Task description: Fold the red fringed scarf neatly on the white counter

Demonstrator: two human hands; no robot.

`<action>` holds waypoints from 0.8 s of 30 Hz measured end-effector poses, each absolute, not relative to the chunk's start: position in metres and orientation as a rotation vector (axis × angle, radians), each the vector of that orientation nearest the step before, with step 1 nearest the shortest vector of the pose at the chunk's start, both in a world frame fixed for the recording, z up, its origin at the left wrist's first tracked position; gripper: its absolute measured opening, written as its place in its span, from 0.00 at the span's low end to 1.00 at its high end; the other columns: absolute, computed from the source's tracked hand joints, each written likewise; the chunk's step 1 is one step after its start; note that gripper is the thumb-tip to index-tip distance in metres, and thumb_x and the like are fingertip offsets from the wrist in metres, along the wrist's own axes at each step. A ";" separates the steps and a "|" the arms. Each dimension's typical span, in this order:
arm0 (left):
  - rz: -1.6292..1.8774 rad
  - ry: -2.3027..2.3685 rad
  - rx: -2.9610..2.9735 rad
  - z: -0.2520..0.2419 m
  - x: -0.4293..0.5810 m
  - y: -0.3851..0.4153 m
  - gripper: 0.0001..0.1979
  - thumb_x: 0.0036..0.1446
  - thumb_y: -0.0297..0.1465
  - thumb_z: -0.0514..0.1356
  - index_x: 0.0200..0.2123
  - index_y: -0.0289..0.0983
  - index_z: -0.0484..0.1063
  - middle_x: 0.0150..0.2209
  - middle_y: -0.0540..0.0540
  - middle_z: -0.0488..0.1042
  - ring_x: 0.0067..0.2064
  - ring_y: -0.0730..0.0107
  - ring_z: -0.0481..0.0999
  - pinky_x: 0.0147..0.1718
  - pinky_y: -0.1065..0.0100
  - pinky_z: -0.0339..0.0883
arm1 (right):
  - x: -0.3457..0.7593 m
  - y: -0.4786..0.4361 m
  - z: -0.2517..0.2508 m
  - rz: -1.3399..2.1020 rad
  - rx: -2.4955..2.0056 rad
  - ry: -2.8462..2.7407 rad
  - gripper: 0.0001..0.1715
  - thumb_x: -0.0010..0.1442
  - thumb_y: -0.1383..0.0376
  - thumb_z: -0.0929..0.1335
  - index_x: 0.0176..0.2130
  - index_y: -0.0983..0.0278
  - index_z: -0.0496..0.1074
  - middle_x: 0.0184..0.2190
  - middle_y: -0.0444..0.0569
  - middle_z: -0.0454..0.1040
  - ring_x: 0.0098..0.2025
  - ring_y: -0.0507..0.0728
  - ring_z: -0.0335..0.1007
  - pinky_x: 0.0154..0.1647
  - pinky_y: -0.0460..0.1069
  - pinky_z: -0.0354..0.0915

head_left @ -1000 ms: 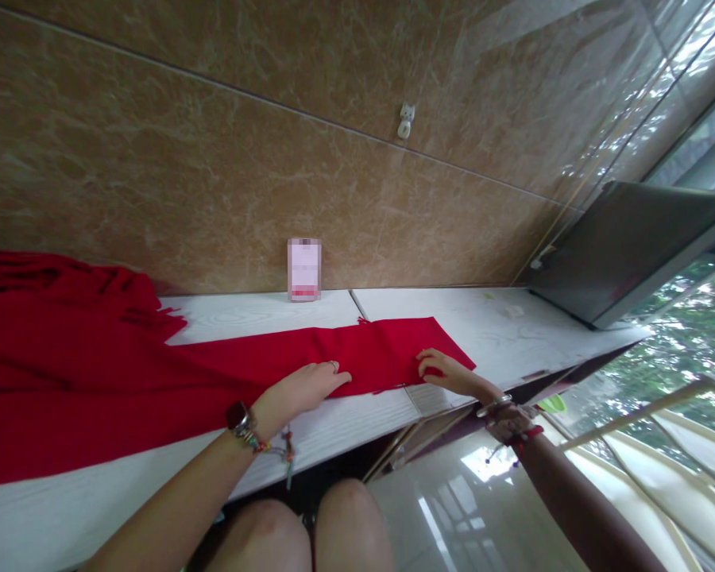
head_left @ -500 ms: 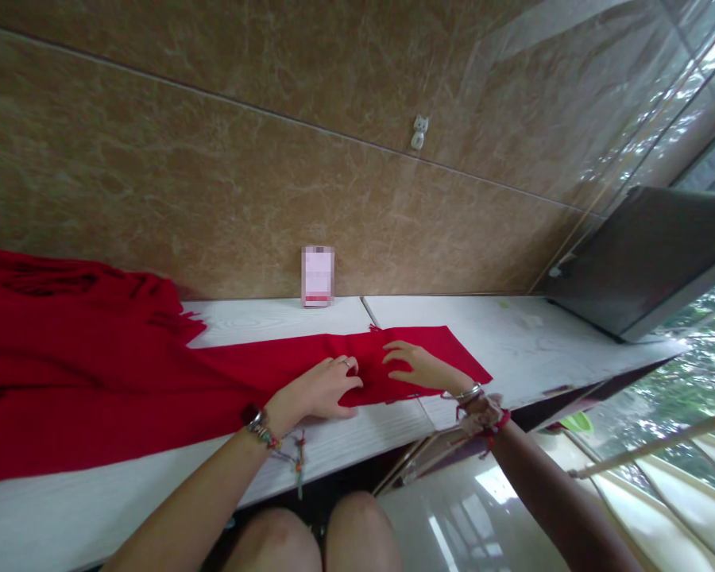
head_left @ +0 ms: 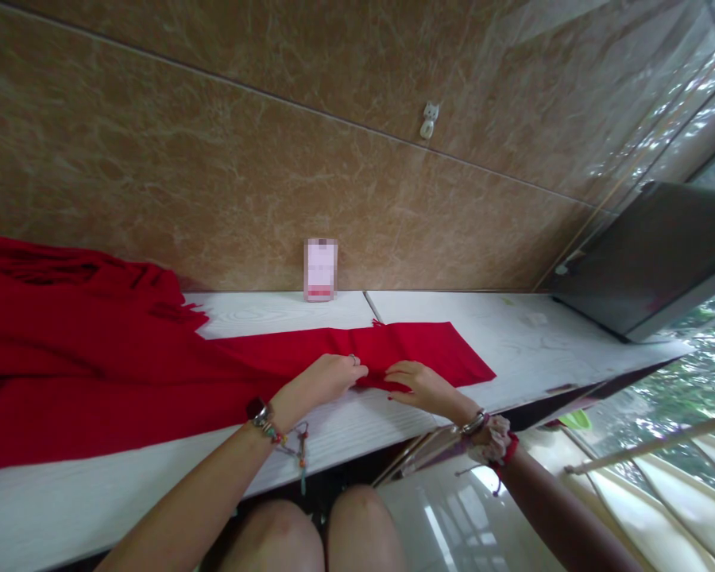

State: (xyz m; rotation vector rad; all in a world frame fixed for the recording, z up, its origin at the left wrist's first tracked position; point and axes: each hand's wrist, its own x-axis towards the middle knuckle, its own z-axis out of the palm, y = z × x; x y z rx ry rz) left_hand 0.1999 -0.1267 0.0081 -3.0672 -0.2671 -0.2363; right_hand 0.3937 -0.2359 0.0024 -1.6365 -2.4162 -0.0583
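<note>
A long red scarf [head_left: 125,397] with fringed ends runs across the white tabletop, wide and wrinkled at the left, narrow and folded at the right. My left hand [head_left: 325,381], wearing a ring and a watch, has its fingers curled down on the near edge of the narrow part, closed on the cloth. Just right of it, my right hand [head_left: 423,388] rests at the same edge with its fingers stretched out and a little apart. Its fingertips touch the scarf. A small tuft of fringe sticks out beyond the far edge of the folded part.
A pink-and-white card or phone [head_left: 320,270], blurred out, leans on the brown marbled wall [head_left: 214,175]. On that wall sits a small white cat-shaped hook [head_left: 430,121]. A dark panel-like object [head_left: 649,254] stands at the table's right end. My knees [head_left: 363,528] are below the front edge.
My left hand's fingers have closed on the scarf's near edge. My right hand has moved slightly down toward that edge. The view has shifted slightly.
</note>
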 end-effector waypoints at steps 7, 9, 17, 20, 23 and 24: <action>-0.236 -0.245 -3.109 0.010 0.200 -0.122 0.08 0.55 0.21 0.52 0.36 0.36 0.68 0.34 0.45 0.71 0.36 0.67 0.71 0.32 0.70 0.64 | 0.395 -0.237 -0.010 -0.304 -1.649 -2.441 0.11 0.58 0.72 0.61 0.34 0.66 0.72 0.32 0.53 0.75 0.35 0.56 0.70 0.38 0.50 0.67; -0.208 -0.191 -3.156 0.010 0.199 -0.122 0.10 0.54 0.20 0.52 0.38 0.36 0.68 0.36 0.45 0.71 0.38 0.67 0.71 0.35 0.70 0.63 | 0.397 -0.238 -0.013 -0.354 -1.634 -2.402 0.13 0.58 0.73 0.60 0.35 0.66 0.72 0.32 0.53 0.75 0.34 0.55 0.70 0.37 0.50 0.67; -0.048 -0.117 -3.309 0.004 0.194 -0.128 0.21 0.51 0.18 0.52 0.45 0.43 0.67 0.41 0.48 0.69 0.41 0.70 0.70 0.39 0.72 0.61 | 0.400 -0.245 -0.017 -0.198 -1.537 -2.420 0.16 0.57 0.74 0.60 0.39 0.63 0.73 0.37 0.52 0.75 0.39 0.55 0.70 0.41 0.50 0.67; 0.022 -0.124 -3.349 0.008 0.194 -0.130 0.21 0.50 0.20 0.54 0.47 0.44 0.67 0.43 0.48 0.70 0.42 0.70 0.69 0.41 0.72 0.60 | 0.404 -0.246 -0.011 0.030 -1.544 -2.368 0.19 0.54 0.76 0.60 0.38 0.61 0.75 0.40 0.49 0.74 0.42 0.53 0.69 0.44 0.49 0.65; 0.056 -0.137 -3.374 0.014 0.194 -0.131 0.18 0.51 0.27 0.56 0.47 0.42 0.69 0.41 0.47 0.70 0.42 0.68 0.70 0.40 0.71 0.61 | 0.413 -0.236 -0.001 0.339 -1.525 -2.300 0.16 0.54 0.73 0.62 0.38 0.60 0.75 0.39 0.47 0.75 0.41 0.52 0.70 0.43 0.47 0.66; 0.036 -0.138 -3.384 0.016 0.194 -0.131 0.16 0.52 0.30 0.57 0.46 0.42 0.70 0.42 0.46 0.70 0.42 0.67 0.69 0.42 0.70 0.61 | 0.416 -0.230 0.003 0.398 -1.540 -2.246 0.16 0.54 0.72 0.62 0.39 0.61 0.74 0.38 0.47 0.75 0.40 0.53 0.71 0.42 0.47 0.67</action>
